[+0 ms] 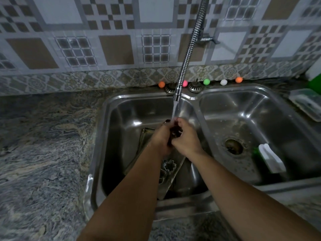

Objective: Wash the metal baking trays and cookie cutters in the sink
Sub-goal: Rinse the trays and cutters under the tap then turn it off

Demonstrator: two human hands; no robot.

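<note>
Under the faucet (177, 94) stream, left hand (160, 136) and right hand (186, 138) pressed together — fingers of both curled round a small dark object (174, 132), arms outstretched

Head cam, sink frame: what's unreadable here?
- Small dark item under the running water: wrapped by left hand and right hand; shape unreadable.
- Metal baking tray in the left steel basin: mostly behind both forearms.
- Flower-shaped metal cookie cutter: visible; its neighbours are hidden by the left forearm.
- Clear plastic container on the counter: cut by the right edge.
</note>
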